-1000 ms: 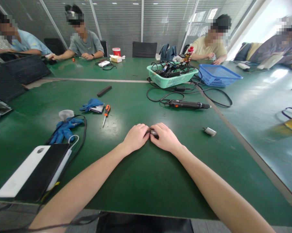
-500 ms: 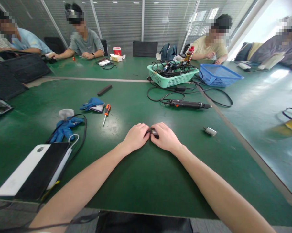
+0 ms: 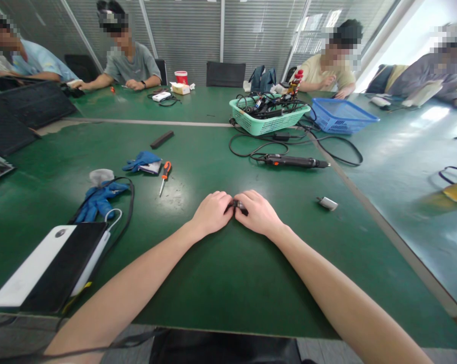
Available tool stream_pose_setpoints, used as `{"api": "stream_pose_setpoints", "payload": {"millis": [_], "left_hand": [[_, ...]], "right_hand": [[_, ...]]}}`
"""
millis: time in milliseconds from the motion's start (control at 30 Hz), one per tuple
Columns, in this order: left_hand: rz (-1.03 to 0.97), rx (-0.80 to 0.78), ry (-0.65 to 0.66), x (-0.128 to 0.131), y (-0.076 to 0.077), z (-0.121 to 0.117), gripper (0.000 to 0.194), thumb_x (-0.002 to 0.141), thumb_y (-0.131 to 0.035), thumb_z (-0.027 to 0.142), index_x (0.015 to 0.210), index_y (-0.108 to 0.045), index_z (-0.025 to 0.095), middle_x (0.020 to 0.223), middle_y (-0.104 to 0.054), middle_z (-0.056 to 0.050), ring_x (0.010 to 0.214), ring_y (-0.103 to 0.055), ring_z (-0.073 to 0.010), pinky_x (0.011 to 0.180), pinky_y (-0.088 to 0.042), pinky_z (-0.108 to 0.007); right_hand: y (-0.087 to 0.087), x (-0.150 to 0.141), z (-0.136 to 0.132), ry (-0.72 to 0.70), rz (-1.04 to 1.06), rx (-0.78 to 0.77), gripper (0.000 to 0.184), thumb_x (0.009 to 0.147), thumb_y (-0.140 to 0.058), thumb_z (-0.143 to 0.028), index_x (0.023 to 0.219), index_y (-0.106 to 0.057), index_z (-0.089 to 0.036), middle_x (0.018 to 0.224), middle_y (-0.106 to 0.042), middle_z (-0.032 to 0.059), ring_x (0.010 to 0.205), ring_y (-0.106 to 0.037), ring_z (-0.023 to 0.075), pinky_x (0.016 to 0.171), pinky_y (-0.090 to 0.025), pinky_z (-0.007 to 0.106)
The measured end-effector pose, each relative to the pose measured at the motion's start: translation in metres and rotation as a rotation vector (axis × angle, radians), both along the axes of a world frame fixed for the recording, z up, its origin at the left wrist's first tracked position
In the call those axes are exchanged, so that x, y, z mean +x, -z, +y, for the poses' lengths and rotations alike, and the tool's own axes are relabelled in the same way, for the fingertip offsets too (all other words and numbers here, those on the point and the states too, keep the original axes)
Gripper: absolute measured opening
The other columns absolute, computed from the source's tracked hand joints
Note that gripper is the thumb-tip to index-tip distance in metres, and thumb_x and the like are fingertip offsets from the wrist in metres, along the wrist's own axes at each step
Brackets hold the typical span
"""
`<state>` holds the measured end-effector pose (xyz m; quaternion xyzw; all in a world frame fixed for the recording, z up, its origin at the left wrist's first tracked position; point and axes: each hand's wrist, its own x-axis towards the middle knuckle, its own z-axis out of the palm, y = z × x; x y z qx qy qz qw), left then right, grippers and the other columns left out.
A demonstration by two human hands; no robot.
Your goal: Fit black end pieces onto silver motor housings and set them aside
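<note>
My left hand (image 3: 215, 212) and my right hand (image 3: 256, 212) meet above the green table (image 3: 228, 283), fingertips close together. Between them is a small dark part with a shiny metallic section (image 3: 239, 205); fingers cover most of it, so I cannot make out its kind. Both hands are closed on it, the left from its left end and the right from its right end. To the right of my hands lies a small silver metal piece (image 3: 328, 203) with a dark end. An orange-handled screwdriver (image 3: 165, 177) rests to the left of my hands.
Blue gloves (image 3: 99, 201) lie left, beyond a white-and-black flat device (image 3: 49, 268) with cables. Farther back are a black electric screwdriver (image 3: 294, 161), a green basket (image 3: 266, 124) of tools and cables, a blue basket (image 3: 344, 119) and a dark bar (image 3: 162, 139). Several people sit around the table.
The small part between my fingers has turned slightly, and its dark section shows more. My hands stay in nearly the same place; the whole view has shifted a little.
</note>
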<state>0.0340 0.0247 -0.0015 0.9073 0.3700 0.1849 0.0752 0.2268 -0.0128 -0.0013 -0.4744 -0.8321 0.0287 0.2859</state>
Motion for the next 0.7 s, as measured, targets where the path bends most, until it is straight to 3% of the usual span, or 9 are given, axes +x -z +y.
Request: {"api": "stream_pose_setpoints", "payload": {"millis": [700], "left_hand": [[-0.011, -0.019, 0.003, -0.0017, -0.0002, -0.0010, 0.009, 0.092, -0.052, 0.020, 0.092, -0.060, 0.020, 0.093, -0.062, -0.006, 0.092, -0.058, -0.0225, 0.083, -0.049, -0.038]], "right_hand": [[-0.0008, -0.0035, -0.0016, 0.047, -0.118, 0.043, 0.009, 0.089, -0.057, -0.019, 0.095, -0.062, -0.022, 0.089, -0.065, 0.0076, 0.088, -0.057, 0.0253, 0.082, -0.048, 0.039]]}}
